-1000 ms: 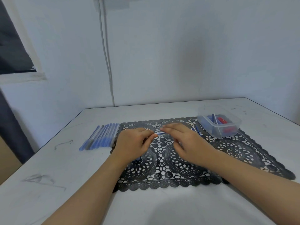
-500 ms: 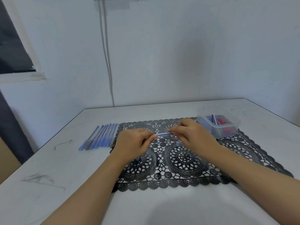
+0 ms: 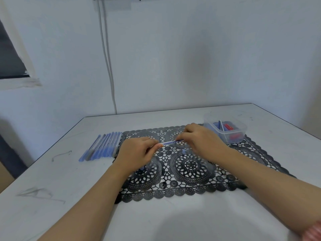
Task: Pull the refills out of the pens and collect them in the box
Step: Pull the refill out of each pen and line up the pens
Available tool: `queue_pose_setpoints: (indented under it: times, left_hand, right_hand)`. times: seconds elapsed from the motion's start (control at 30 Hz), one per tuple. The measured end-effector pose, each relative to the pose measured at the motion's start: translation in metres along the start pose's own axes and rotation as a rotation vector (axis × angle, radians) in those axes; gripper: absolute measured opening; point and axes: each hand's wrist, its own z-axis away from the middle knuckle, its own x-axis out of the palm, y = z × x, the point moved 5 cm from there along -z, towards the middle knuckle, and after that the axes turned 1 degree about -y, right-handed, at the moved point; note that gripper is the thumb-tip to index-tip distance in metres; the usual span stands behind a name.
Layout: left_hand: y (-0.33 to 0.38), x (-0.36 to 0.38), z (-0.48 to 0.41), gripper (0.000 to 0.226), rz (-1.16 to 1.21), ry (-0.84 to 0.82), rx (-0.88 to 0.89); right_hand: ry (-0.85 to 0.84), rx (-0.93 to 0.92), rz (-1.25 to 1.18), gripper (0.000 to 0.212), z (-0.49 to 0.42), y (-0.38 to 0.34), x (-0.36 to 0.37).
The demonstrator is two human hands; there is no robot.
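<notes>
Above the black lace mat [image 3: 187, 171], my left hand [image 3: 139, 153] grips a pen barrel, mostly hidden in the fist. A thin blue refill [image 3: 171, 142] spans the gap between my hands, its right end pinched by my right hand [image 3: 203, 141]. A row of several blue pens [image 3: 102, 146] lies on the table left of the mat. The clear plastic box [image 3: 225, 130] stands at the mat's back right corner, holding blue and red pieces. A small blue cap [image 3: 183, 151] lies on the mat below the refill.
The white table [image 3: 52, 180] meets the wall at the back, where a white cable [image 3: 107, 58] runs down. A small blue part [image 3: 142, 168] lies on the mat under my left wrist. The table's right edge runs close behind the box.
My hands have drawn apart, the right one moving right toward the box. More of the blue refill shows between them than a second ago.
</notes>
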Motion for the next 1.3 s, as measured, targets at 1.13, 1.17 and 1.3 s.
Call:
queue_pose_setpoints:
  times: [1.13, 1.17, 1.3]
  left_hand:
    - [-0.005, 0.003, 0.001, 0.039, 0.013, -0.036, -0.042]
    - [-0.005, 0.003, 0.001, 0.039, 0.012, -0.032, -0.040]
    - [-0.004, 0.002, 0.001, 0.040, 0.013, -0.023, -0.036]
  right_hand:
    - [-0.375, 0.151, -0.172, 0.033, 0.011, 0.050, 0.032]
    - [-0.373, 0.153, -0.175, 0.033, 0.011, 0.050, 0.032]
    - [-0.363, 0.156, -0.192, 0.033, 0.010, 0.050, 0.031]
